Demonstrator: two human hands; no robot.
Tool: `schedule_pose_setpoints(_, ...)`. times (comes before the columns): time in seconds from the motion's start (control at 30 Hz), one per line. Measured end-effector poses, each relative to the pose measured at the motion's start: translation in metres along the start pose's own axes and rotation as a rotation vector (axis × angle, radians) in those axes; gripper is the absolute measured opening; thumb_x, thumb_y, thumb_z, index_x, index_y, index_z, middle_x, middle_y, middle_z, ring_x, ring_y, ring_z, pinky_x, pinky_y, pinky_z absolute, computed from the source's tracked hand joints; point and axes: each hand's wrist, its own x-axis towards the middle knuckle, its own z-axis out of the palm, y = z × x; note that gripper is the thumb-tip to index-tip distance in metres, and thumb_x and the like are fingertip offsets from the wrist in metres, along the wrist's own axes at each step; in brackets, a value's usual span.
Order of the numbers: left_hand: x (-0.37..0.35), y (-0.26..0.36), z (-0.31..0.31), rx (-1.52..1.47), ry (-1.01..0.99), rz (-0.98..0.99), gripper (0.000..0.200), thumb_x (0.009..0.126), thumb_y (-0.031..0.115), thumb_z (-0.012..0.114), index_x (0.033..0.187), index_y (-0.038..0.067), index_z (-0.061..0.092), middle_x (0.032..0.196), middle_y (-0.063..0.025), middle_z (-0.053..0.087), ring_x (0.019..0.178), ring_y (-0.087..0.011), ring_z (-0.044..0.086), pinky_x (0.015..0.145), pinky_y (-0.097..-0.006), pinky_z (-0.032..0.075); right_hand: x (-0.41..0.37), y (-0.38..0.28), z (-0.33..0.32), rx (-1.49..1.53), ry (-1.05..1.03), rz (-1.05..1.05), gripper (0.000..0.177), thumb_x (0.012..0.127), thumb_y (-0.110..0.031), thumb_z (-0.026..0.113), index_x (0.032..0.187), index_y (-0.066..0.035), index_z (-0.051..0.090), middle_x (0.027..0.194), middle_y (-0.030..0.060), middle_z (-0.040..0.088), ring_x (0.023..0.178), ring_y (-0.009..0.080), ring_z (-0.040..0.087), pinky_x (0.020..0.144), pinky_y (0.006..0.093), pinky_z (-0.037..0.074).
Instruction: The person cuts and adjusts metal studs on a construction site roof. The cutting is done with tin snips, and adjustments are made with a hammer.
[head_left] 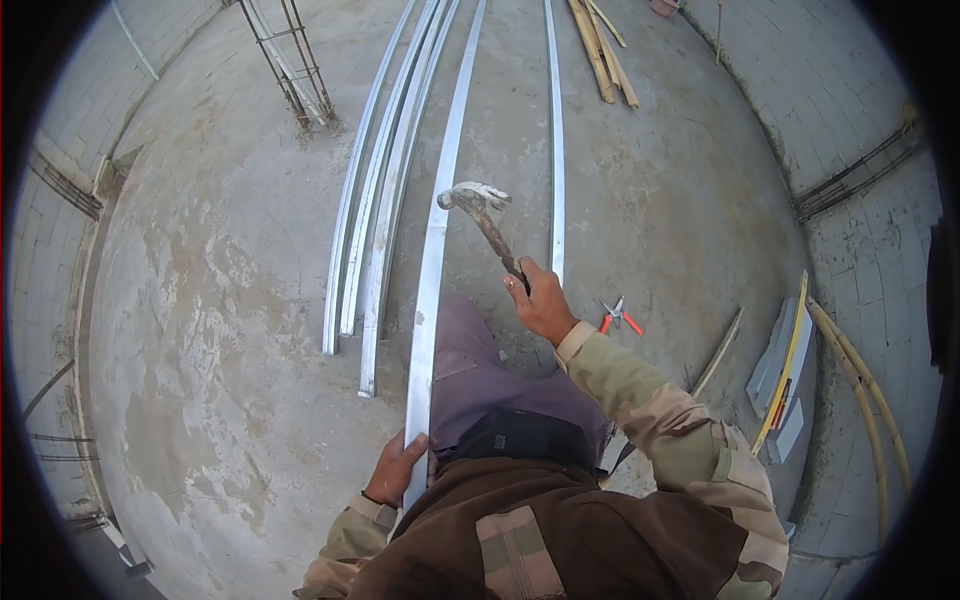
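My right hand (545,303) grips the handle of a claw hammer (490,225), its head up and to the left, overlapping the edge of a long metal channel (432,270) in this view. That channel runs from my lap away across the floor. Near its close end, my left hand (396,470) is closed around it, thumb on the top face. Several more metal channels (378,250) lie to the left, and a single metal strip (556,140) lies to the right. Red-handled snips (620,317) rest on the floor right of my right hand.
Wooden poles (600,50) lie at the far right. A yellow level (783,370) and grey panels (770,345) lean near the right block wall (860,260), beside bent poles (860,400). Rebar (290,60) rises from the concrete floor (220,270) at the upper left.
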Motion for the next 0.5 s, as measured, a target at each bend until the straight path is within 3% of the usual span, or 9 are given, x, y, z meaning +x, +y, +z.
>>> schedule_pose_setpoints(0.03,0.001,0.000,-0.001,0.014,0.004,0.008,0.039,0.103,0.043,0.057,0.111,0.005,0.054,0.071,-0.0069,0.058,0.058,-0.0162,0.058,0.055,-0.0298,0.048,0.000,0.012,0.004,-0.109,-0.115,0.007,0.025,0.098,-0.019,0.063,0.093,0.003,0.053,0.067,0.0275,0.058,0.064,0.0496,0.058,0.057,0.0497,0.041)
schedule_pose_setpoints(0.17,0.003,-0.003,-0.004,0.038,0.028,0.005,0.039,0.102,0.043,0.058,0.110,0.005,0.054,0.072,-0.0071,0.059,0.058,-0.0165,0.058,0.055,-0.0298,0.048,0.004,0.011,0.001,-0.075,-0.093,0.026,0.025,0.099,-0.020,0.062,0.094,0.003,0.054,0.067,0.0275,0.058,0.064,0.0493,0.058,0.058,0.0500,0.042)
schedule_pose_setpoints(0.23,-0.001,-0.004,-0.003,-0.038,-0.009,-0.016,0.038,0.103,0.042,0.058,0.111,0.005,0.054,0.072,-0.0073,0.059,0.059,-0.0164,0.058,0.055,-0.0297,0.047,-0.001,-0.017,-0.006,0.071,0.049,0.063,0.025,0.099,-0.021,0.063,0.095,0.003,0.056,0.068,0.0277,0.059,0.064,0.0497,0.059,0.059,0.0519,0.042)
schedule_pose_setpoints(0.37,0.002,-0.006,-0.004,-0.021,-0.043,0.002,0.038,0.103,0.042,0.057,0.112,0.005,0.054,0.073,-0.0076,0.059,0.059,-0.0163,0.058,0.056,-0.0296,0.048,-0.005,-0.003,0.002,0.110,0.092,-0.008,0.027,0.098,-0.022,0.064,0.096,0.004,0.057,0.068,0.0273,0.059,0.065,0.0490,0.060,0.061,0.0517,0.042)
schedule_pose_setpoints(0.43,0.004,-0.005,-0.003,-0.028,0.001,-0.022,0.040,0.103,0.042,0.057,0.114,0.004,0.054,0.073,-0.0083,0.059,0.060,-0.0165,0.058,0.056,-0.0292,0.047,-0.002,0.017,0.010,-0.131,-0.145,0.103,0.031,0.097,-0.024,0.066,0.091,0.005,0.056,0.067,0.0252,0.057,0.062,0.0449,0.056,0.061,0.0476,0.042)
schedule_pose_setpoints(0.5,0.003,-0.006,-0.008,-0.065,-0.033,-0.035,0.042,0.103,0.044,0.056,0.115,0.004,0.054,0.073,-0.0087,0.060,0.060,-0.0170,0.058,0.056,-0.0291,0.047,0.002,0.019,0.006,-0.079,-0.107,0.095,0.033,0.097,-0.025,0.067,0.088,0.005,0.056,0.066,0.0239,0.056,0.061,0.0414,0.055,0.061,0.0462,0.042)
